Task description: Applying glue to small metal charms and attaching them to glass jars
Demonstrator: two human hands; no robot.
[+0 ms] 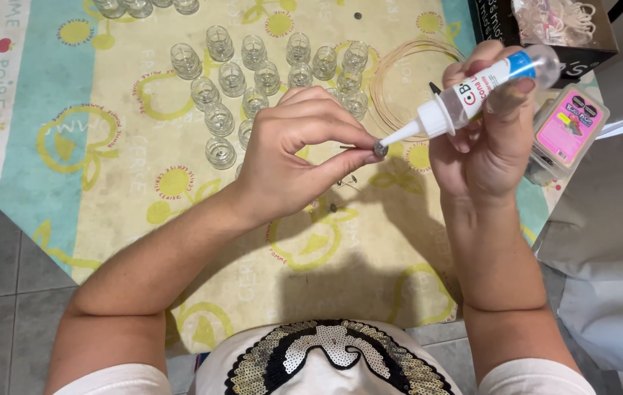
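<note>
A table carries a pale yellow and turquoise oilcloth printed with fruit outlines (107, 219); on it stands a cluster of small clear glass jars (253, 80); beside them lies a coil of thin gold wire (392, 88); a clear plastic box with a pink label (566, 132) rests near the right edge; a black tray of white pieces (545, 25) sits beyond it.

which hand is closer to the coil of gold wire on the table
Right. The right hand, holding the glue bottle, overlaps the wire coil's right edge in this view. The left hand sits below and left of it.
</note>
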